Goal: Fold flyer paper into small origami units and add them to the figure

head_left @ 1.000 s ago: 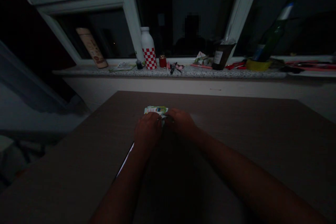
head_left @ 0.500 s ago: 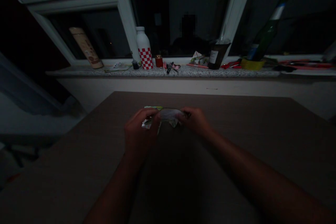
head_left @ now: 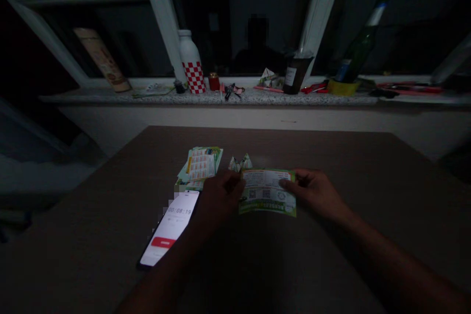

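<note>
A green-and-white printed leaflet is stretched between my two hands, its print and square codes facing me. My left hand pinches its left edge, and my right hand grips the upper right corner, thumb in front. Just behind the leaflet stand small folded paper pieces, partly hidden. A loose stack of similar leaflets lies beyond my left hand. Left of my left forearm rests a lit phone with a timer and a red button on its screen; the forearm covers part of it.
All this is on a brown wooden table. Along the window sill behind it stand a checked white bottle, a tan flask, a dark cup, a red-brown jar and a green bottle.
Earlier my hands were farther back around a pale, dark-rimmed thing, hard to make out. Now the leaflet is spread between them, nearer and to the right. The lit phone and leaflet stack show.
</note>
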A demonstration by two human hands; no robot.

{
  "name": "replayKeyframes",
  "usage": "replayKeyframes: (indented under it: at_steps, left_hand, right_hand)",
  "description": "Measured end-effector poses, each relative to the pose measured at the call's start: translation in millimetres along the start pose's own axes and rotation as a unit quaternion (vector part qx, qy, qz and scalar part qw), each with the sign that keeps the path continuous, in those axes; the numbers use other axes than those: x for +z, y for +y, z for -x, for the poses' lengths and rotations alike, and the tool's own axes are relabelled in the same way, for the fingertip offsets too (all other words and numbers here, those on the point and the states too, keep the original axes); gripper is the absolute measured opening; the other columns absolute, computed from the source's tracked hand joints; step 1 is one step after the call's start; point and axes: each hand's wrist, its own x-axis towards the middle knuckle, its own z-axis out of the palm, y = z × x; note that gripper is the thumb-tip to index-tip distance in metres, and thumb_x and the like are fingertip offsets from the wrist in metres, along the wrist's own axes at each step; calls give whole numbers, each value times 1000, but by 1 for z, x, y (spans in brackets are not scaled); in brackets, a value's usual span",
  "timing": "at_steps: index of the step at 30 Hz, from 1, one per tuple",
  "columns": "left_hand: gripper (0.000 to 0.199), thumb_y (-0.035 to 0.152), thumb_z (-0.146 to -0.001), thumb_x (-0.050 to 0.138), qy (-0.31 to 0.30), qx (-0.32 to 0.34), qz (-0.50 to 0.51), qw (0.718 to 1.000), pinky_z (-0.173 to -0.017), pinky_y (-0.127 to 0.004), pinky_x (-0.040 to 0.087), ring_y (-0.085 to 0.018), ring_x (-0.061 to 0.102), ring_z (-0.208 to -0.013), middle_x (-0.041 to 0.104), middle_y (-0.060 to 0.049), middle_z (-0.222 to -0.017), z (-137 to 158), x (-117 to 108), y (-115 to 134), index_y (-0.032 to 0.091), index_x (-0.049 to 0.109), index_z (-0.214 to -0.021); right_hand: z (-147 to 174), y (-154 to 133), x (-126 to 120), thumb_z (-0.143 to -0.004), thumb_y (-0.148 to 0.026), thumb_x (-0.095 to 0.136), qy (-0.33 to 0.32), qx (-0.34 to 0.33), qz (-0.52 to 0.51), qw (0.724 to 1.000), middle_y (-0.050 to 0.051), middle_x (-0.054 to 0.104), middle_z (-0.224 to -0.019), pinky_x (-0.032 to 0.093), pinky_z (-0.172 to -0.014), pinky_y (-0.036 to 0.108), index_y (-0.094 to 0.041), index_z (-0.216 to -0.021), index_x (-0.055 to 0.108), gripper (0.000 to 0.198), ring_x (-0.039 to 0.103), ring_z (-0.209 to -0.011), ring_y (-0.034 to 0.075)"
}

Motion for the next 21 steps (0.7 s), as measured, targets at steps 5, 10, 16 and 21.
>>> replayKeyframes:
  at_steps: [5, 10, 16, 21]
  left_hand:
    - [18, 30, -83, 53, -53, -26, -27, 998, -64, -28, 47, -18, 65, -72, 70, -4, -80, 3, 14, 1, 17, 65, -85]
    - [18, 29, -85, 51, -101, -29, -4, 994, -68, -28, 49, -18, 67, -77, 72, -4, -86, 7, 29, -10, 17, 63, -92]
    - [20, 29, -85, 51, -118, -19, -87, 989, -69, -29, 47, -18, 66, -76, 70, -4, -85, 12, 40, -22, 19, 63, -97]
    - [27, 29, -83, 54, -121, -11, -168, 978, -65, -29, 45, -20, 64, -74, 68, -3, -81, 15, 41, -21, 19, 60, -107]
  right_hand:
    - [18, 11, -3, -74, -47, 67, -22, 51, -57, 997, 7, 72, -75, 52, -57, 30, -14, -85, 68, 35, 66, -63, 19]
    - [26, 26, -4, -75, -44, 67, -18, 68, -58, 996, 7, 72, -80, 54, -60, 32, -15, -99, 65, 38, 67, -67, 20]
    - [30, 40, -12, -78, -36, 63, 13, 7, 76, 997, 0, 64, -64, 52, -62, 32, -16, -113, 60, 40, 64, -63, 19]
    - [30, 53, -13, -77, -34, 64, 8, -3, 117, 993, 0, 63, -65, 51, -59, 29, -18, -112, 62, 38, 63, -60, 18]
